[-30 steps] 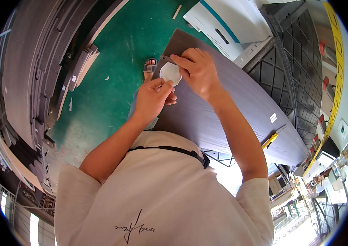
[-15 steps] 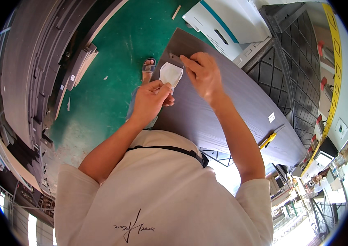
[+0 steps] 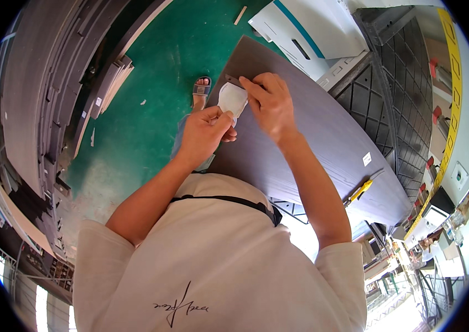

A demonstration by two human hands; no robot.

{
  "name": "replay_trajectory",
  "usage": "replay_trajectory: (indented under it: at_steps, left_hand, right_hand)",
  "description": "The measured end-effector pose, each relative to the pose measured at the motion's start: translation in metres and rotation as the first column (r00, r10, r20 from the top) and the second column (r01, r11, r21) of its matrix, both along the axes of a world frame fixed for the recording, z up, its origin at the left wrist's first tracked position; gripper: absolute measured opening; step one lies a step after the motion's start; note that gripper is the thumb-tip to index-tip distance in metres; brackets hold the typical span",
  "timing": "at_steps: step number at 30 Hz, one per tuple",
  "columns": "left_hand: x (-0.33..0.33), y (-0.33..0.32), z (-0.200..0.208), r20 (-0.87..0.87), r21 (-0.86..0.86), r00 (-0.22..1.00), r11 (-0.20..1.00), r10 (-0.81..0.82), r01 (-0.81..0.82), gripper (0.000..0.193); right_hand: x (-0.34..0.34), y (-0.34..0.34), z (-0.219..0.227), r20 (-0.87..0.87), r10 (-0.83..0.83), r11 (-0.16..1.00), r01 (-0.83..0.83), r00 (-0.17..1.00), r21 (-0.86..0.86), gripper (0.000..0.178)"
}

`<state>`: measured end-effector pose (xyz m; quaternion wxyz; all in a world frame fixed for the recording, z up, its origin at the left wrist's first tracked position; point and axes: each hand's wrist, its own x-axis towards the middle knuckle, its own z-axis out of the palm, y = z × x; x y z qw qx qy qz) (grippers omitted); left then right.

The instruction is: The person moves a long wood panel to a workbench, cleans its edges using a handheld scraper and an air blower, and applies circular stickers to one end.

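Observation:
My left hand [image 3: 208, 133] pinches a white, rounded, floppy piece [image 3: 233, 98] between thumb and fingers; it looks like folded cloth or paper, but I cannot tell which. Beyond its far edge, the fingertips of my right hand [image 3: 270, 102] are closed on a thin flat grey strip [image 3: 233, 81] that shows a small dark hole. Both hands are over the far-left part of a dark grey-brown board [image 3: 306, 133]. On the board's right part lies a yellow-handled tool [image 3: 360, 191] with a thin tip, close to a small white label [image 3: 366, 159].
Stacked dark panels [image 3: 52, 99] and narrow strips [image 3: 114, 86] stand to the left. My sandalled foot [image 3: 201, 88] is on the green floor [image 3: 135, 127]. A white box [image 3: 312, 27] with a teal stripe and a black ribbed rack [image 3: 367, 99] border the board's far right side.
My right hand has shifted slightly left with the grey strip, nearer the white piece. The left hand still holds the white piece, almost unmoved.

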<state>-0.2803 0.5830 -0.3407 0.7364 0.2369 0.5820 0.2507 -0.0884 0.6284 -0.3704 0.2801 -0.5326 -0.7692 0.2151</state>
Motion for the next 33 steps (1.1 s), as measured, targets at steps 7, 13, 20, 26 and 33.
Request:
replay_trajectory:
  at_steps: [7,13,20,26,33]
  left_hand:
    - [-0.001,-0.005,-0.004,0.014,0.037,1.0,0.999,-0.002,0.002,0.027]
    - [-0.002,-0.003,-0.001,0.02,0.038,1.0,0.999,-0.008,0.007,0.026]
    - [-0.003,-0.002,0.0,0.028,0.031,1.0,1.0,-0.002,0.001,0.025]
    - [-0.003,-0.007,-0.005,0.023,0.053,1.0,0.999,-0.006,0.005,0.024]
    - [-0.009,-0.012,-0.005,0.012,0.086,0.997,0.994,-0.07,0.069,0.024]
  right_hand:
    - [0.009,0.009,0.008,0.028,0.062,0.998,-0.062,0.998,-0.014,0.032]
    - [0.013,-0.003,0.004,0.035,0.015,1.0,-0.015,0.999,0.018,0.035]
    - [0.001,-0.017,0.003,0.02,-0.081,0.996,0.081,0.997,-0.026,0.038]
    - [0.0,-0.011,0.006,0.008,-0.038,0.997,0.038,0.999,-0.069,0.036]
    - [-0.004,0.015,0.004,-0.015,0.173,0.983,-0.174,0.985,-0.056,0.03]
